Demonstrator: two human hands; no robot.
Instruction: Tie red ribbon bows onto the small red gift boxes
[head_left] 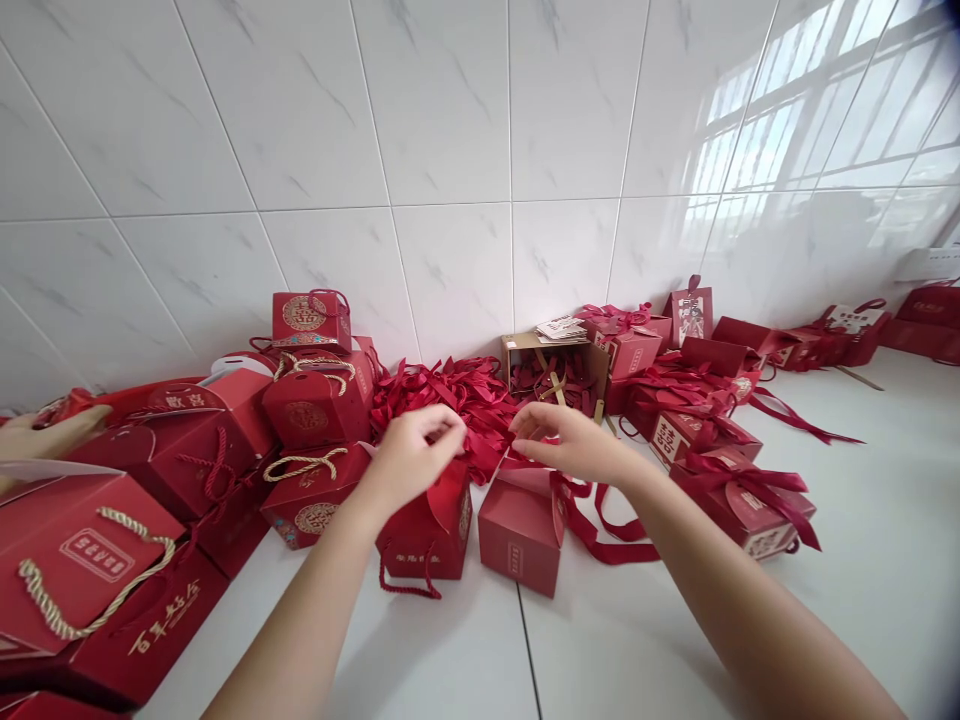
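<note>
My left hand (417, 455) is above a bright red gift box (427, 535) with a twisted cord handle. Its fingers curl in towards the thumb; whatever may be between them is hidden. Just behind and above a duller red gift box (517, 530), my right hand (574, 442) has loosely bent fingers, apart from one another, with nothing visible in them. A dark red satin ribbon (619, 550) trails from that box to the right across the white table. Behind both hands lies a heap of loose red ribbons (450, 385).
Stacked red boxes with rope handles (307, 400) stand at the left, near another person's hand (49, 435). An open cardboard box (517, 350) holds more ribbons. Several ribbon-tied boxes (750, 500) line the right. A tiled wall (457, 270) closes the back.
</note>
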